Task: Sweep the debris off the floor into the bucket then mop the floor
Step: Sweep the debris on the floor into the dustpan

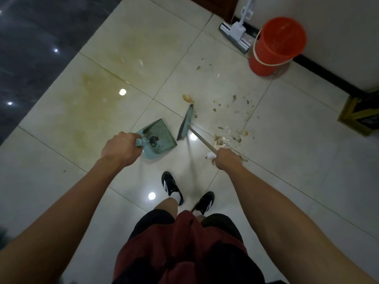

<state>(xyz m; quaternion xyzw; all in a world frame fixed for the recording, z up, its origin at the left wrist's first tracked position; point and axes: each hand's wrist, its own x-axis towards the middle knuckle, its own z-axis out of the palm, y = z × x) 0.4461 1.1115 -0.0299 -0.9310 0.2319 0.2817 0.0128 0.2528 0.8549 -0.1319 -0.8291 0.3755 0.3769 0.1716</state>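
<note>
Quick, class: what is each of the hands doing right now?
Left hand: grips the dustpan handle.
Right hand: grips the broom handle.

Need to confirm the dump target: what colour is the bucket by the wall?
Orange-red bucket, seen in the head view, beside the mop.

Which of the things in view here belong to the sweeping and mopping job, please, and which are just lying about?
Part of the job:
- broom, held by the right hand
- dustpan, held by the left hand
- debris scattered on the floor
- orange bucket
- mop by the wall

Just lying about:
- wooden box at the right edge
</note>
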